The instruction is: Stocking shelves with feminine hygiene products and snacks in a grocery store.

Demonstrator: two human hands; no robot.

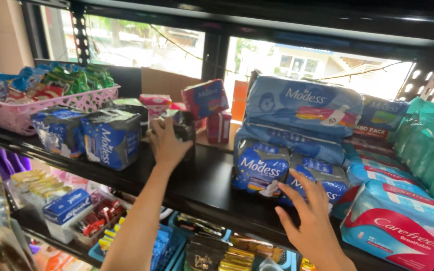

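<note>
Right hand [311,221], nearest cam, fingers spread, released, fingertips touching 1 of 2 dark-blue pad packs [313,181] on black shelf [202,185]. Left hand [166,141] grasping 1 dark pack [183,125]; 2 more blue packs [110,136] stand to its left.

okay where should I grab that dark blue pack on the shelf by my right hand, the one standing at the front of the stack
Probably take the dark blue pack by its two upright side edges, coming straight in from the front. It stands upright at the shelf edge with lighter blue packs stacked over it, so the top is blocked. The right hand is already nearest; the left hand holds a dark packet further back.
</note>
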